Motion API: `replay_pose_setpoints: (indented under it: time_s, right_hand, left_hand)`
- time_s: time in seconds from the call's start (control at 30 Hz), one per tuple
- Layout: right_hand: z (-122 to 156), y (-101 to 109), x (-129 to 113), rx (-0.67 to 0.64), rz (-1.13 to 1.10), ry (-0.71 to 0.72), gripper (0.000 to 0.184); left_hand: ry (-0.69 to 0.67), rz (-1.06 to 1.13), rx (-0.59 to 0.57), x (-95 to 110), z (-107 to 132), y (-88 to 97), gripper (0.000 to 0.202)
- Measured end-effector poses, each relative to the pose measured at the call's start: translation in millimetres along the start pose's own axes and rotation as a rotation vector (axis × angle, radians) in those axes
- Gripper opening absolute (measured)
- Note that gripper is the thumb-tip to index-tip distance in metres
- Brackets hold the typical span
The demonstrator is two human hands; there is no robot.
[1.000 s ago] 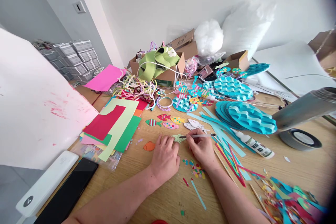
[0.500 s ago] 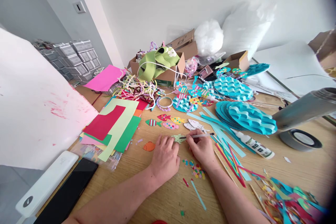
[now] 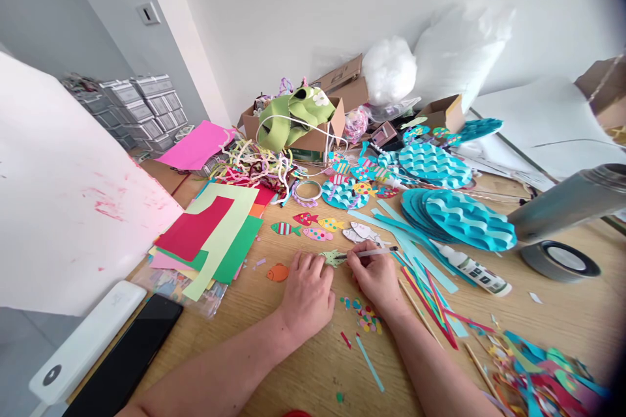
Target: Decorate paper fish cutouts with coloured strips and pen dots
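A small light-green paper fish (image 3: 332, 257) lies on the wooden table between my hands. My left hand (image 3: 308, 290) rests on the tabletop with bent fingers, its fingertips holding down the left side of that fish. A pen (image 3: 372, 252) is pinched in my right hand (image 3: 375, 277), its tip touching the fish's right end. Just left of my left hand is an orange paper fish (image 3: 277, 272). Above the hands lie decorated paper fish (image 3: 317, 234) in pink, yellow, red and striped green, beside white fish cutouts (image 3: 360, 231). Coloured paper dots (image 3: 366, 319) are scattered below my right hand.
Coloured paper sheets (image 3: 235, 241) are stacked at left, near a black phone (image 3: 127, 352). To the right are blue wavy discs (image 3: 464, 218), paper strips (image 3: 435, 303), a glue bottle (image 3: 476, 273), a tape roll (image 3: 560, 260) and a metal flask (image 3: 562, 199). Paper scraps (image 3: 542, 365) lie bottom right.
The upper end of the pen has shifted very slightly. Both hands and the green fish stay in place.
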State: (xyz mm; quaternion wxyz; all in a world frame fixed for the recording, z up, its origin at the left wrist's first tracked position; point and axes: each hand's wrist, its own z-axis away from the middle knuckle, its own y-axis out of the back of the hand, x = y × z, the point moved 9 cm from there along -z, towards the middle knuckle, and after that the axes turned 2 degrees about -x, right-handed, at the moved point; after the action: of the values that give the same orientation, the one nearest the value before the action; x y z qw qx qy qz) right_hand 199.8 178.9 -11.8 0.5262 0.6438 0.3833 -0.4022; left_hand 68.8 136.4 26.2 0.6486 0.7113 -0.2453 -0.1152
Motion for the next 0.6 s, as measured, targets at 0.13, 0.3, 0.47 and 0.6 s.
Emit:
replay_pose_setpoints:
  time_s: [0.13,0.3,0.47,0.6]
  right_hand:
    - [-0.2,-0.6,0.3,-0.004,0.003,0.007,0.018]
    - [-0.1,-0.5,1.0,0.0,0.006,0.01,0.018]
    - [-0.6,0.0,1.5,0.013,0.012,0.015,0.018]
    - [-0.6,0.1,2.1,0.008,0.012,0.008,0.019]
  left_hand:
    - [-0.004,-0.002,0.002,0.2,0.1,-0.5,0.018]
    - [-0.007,-0.011,-0.004,-0.1,-0.3,-1.6,0.017]
    - [-0.011,-0.022,-0.004,0.4,-0.2,-1.7,0.016]
    - [-0.006,-0.017,0.0,0.0,0.0,-2.2,0.017]
